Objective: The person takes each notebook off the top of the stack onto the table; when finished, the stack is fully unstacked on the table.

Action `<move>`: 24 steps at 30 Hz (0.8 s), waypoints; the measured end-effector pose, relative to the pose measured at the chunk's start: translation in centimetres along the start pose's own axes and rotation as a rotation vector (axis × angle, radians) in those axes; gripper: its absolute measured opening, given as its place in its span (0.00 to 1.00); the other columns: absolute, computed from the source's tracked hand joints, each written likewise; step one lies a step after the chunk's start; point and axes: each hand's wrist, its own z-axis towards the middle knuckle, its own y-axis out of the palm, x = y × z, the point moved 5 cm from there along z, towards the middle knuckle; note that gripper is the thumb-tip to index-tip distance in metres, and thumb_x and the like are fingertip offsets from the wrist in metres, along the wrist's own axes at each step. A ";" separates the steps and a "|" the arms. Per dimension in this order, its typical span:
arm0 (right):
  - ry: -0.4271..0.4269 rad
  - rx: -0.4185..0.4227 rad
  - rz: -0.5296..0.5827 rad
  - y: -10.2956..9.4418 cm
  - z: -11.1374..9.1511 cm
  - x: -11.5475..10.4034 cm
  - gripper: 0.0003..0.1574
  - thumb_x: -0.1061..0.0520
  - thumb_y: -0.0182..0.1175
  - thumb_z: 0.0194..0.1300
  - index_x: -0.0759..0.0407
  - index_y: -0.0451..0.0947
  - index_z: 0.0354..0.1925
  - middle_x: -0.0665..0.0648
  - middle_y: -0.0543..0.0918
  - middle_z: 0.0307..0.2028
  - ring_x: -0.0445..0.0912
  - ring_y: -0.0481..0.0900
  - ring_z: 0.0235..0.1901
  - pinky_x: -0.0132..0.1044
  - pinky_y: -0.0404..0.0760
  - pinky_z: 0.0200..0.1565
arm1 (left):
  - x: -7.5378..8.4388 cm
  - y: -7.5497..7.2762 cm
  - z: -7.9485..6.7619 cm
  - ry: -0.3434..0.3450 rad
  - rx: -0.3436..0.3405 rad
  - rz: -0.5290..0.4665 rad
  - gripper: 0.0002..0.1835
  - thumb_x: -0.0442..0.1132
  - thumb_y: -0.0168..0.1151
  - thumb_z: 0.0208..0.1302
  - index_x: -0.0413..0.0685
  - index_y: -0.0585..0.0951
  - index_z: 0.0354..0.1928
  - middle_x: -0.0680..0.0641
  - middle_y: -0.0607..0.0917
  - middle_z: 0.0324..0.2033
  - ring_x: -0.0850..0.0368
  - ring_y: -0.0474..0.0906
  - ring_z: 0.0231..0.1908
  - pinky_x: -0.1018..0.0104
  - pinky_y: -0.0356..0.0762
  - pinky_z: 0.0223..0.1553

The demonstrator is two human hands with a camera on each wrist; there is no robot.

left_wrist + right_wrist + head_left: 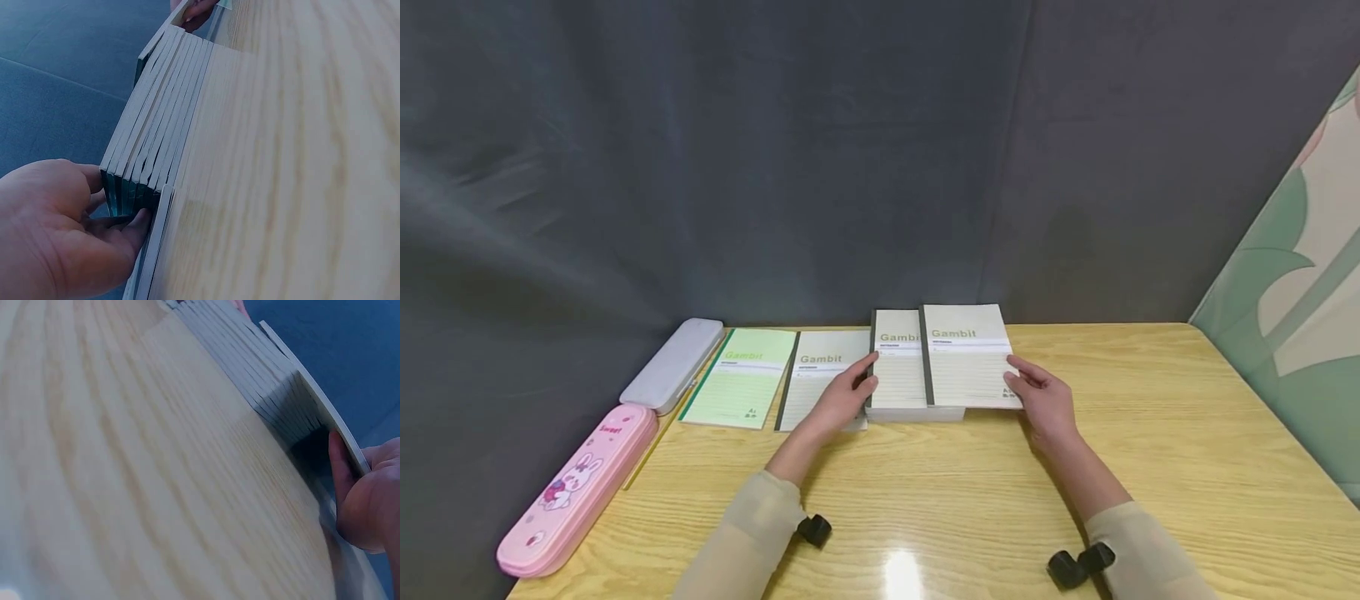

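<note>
A stack of notebooks [897, 367] stands at the back of the table, page edges facing me. One cream notebook [967, 357] with a dark spine overlaps its top and juts out to the right. My right hand [1047, 404] pinches that notebook's right edge, thumb on the cover and fingers underneath. In the right wrist view the notebook [319, 397] tilts off the stack, which lies beneath it. My left hand [842, 400] touches the stack's left side. The left wrist view shows its fingers [134, 234] against the dark spines of the stack [150, 119].
Left of the stack lie a grey-white notebook [793, 392], partly behind my left hand, and a green notebook [737, 387]. Further left are a yellow pencil [655, 442], a pale case [673, 367] and a pink pencil case [580, 492]. A dark curtain [850, 167] hangs behind the table.
</note>
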 end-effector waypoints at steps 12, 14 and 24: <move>0.017 0.040 0.038 -3.8 -0.4 0.4 0.30 0.62 0.64 0.70 0.66 0.72 0.68 0.45 0.80 0.45 0.32 0.77 0.42 0.21 0.79 0.43 | 0.0 0.1 -0.2 -0.008 -0.004 -0.023 0.28 0.43 0.50 0.81 0.55 0.63 0.78 0.41 0.60 0.76 0.44 0.54 0.75 0.51 0.54 0.73; 0.005 0.034 0.017 -4.3 -0.3 0.4 0.30 0.61 0.64 0.71 0.67 0.72 0.68 0.44 0.80 0.45 0.31 0.76 0.44 0.21 0.79 0.44 | 0.0 0.1 -0.3 -0.002 -0.013 -0.029 0.28 0.43 0.50 0.81 0.54 0.62 0.78 0.41 0.60 0.76 0.44 0.54 0.75 0.50 0.55 0.73; -0.028 -0.006 -0.131 -6.0 0.5 0.5 0.31 0.56 0.63 0.73 0.67 0.71 0.69 0.58 0.71 0.64 0.40 0.67 0.60 0.17 0.74 0.48 | 0.0 0.0 -0.4 0.008 -0.023 -0.009 0.28 0.44 0.50 0.81 0.55 0.61 0.79 0.42 0.60 0.76 0.45 0.54 0.75 0.51 0.56 0.73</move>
